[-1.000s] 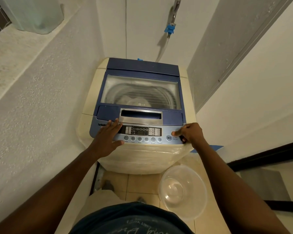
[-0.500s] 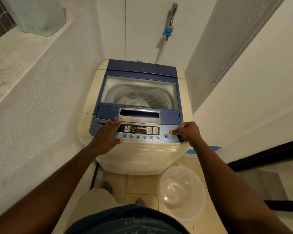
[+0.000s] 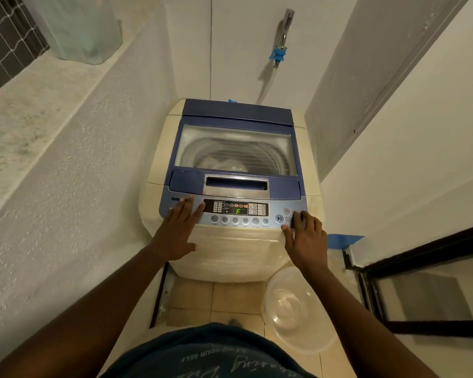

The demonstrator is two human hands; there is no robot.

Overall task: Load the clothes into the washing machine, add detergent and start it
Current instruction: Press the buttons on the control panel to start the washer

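A cream top-loading washing machine point(image 3: 159, 159) with a blue lid stands in a narrow nook. Its glass lid point(image 3: 236, 148) is closed, and pale clothes point(image 3: 216, 161) show in the drum beneath. The control panel point(image 3: 236, 212) is lit, with a green "F" on the display and orange lights. My left hand point(image 3: 179, 230) lies flat, fingers spread, on the panel's left end. My right hand point(image 3: 305, 237) rests at the panel's right end, fingertips beside the start/pause button point(image 3: 279, 218) and below the power button point(image 3: 286, 211). Neither hand holds anything.
A clear plastic basin point(image 3: 298, 309) sits on the tiled floor at the machine's front right. Walls close in on both sides. A tap with a blue hose fitting point(image 3: 278, 54) hangs on the back wall. A dark-framed door sill point(image 3: 366, 271) lies to the right.
The panel display has lit up, now showing a green "F". My right hand has shifted slightly back from the buttons. My left hand stays on the panel's left end.
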